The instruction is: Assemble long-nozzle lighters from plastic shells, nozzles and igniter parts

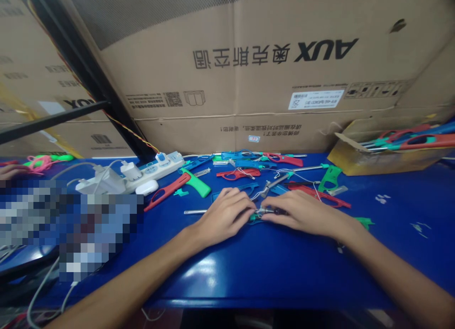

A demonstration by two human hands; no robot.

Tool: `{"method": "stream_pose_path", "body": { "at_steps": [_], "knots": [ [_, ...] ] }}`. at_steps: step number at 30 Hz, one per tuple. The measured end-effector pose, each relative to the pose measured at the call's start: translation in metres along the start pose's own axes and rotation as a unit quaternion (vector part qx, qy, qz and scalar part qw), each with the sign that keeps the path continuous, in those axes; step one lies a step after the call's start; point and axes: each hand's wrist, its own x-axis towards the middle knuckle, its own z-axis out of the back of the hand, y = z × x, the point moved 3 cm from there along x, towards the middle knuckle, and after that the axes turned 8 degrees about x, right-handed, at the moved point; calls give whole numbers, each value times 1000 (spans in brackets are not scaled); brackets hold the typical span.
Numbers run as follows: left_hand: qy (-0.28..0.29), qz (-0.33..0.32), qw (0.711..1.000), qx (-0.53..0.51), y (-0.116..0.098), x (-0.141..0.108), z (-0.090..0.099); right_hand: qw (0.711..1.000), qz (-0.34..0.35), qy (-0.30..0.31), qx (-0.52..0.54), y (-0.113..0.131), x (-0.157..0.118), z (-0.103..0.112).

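Observation:
Near the middle of the table, my left hand (227,215) is closed on a lighter's metal tube (195,212). The tube sticks out to the left beneath the fingers, and a small green part (253,217) shows by the fingertips. Facing it, my right hand (302,210) pinches a slim dark piece (276,210) whose kind is partly hidden by the fingers. Both sets of fingertips nearly meet around a thin white wire. Just beyond lie a blue lighter shell (236,191), a red lighter shell (320,195) and a loose metal tube with wires (277,183).
More red, blue and green lighter shells lie along the back. A cardboard box (377,160) of lighters stands at right. On the left are a power strip (167,164) with chargers, a red shell (168,191), a green shell (196,183) and another person's hand (14,171). Large cartons (234,82) rise behind.

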Motion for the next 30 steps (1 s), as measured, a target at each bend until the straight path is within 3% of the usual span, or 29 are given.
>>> {"method": "stream_pose_path", "body": {
  "at_steps": [30],
  "knots": [
    [14, -16, 1000, 8, 1, 0, 1, 1000, 7, 16, 8, 3, 5, -9]
  ]
}}
